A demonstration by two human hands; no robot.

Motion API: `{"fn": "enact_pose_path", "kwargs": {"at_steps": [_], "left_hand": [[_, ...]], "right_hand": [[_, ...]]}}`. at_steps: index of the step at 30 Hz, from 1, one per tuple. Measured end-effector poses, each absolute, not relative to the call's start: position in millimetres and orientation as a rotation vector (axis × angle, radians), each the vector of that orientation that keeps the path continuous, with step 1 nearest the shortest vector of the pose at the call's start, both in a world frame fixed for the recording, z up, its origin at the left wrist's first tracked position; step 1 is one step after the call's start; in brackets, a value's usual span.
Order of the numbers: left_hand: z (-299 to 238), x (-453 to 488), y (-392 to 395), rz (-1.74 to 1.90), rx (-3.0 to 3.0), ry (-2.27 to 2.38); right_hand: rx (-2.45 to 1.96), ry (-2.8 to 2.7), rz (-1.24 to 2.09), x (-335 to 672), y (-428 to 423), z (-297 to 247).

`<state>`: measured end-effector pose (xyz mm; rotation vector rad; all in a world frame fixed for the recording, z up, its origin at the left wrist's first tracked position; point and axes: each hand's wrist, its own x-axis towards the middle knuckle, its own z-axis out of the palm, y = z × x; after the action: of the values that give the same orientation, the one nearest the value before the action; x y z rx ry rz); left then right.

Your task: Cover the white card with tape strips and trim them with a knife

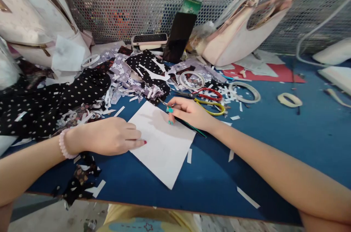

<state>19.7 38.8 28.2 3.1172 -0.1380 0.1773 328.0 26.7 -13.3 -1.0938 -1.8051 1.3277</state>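
My left hand, wearing a pink bead bracelet, lies over the left edge of a white paper sheet. Its fingers are mostly curled, and one with a red nail presses on the sheet; the thumb is hidden. In my right hand is a slim dark-green tool with a thin metal tip, pinched between fingers with teal nails. That tip points up and left, past the sheet's far corner; the exact kind of tool is unclear. Just beyond this hand lie yellow-handled scissors and red-handled scissors.
Fabric scraps and paper strips pile up behind the sheet. Tape rolls lie to the right. At the back are a bottle, a phone and a pale handbag; a pale backpack stands left. Perforated metal closes off the rear.
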Motion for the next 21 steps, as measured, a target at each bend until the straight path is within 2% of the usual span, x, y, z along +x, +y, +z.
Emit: {"fn": "enact_pose_path", "kwargs": {"at_steps": [21], "left_hand": [[27.1, 23.4, 32.9, 0.25, 2.984, -0.169]], "right_hand": [[-1.111, -1.802, 1.311, 326.3, 24.6, -12.6]]}}
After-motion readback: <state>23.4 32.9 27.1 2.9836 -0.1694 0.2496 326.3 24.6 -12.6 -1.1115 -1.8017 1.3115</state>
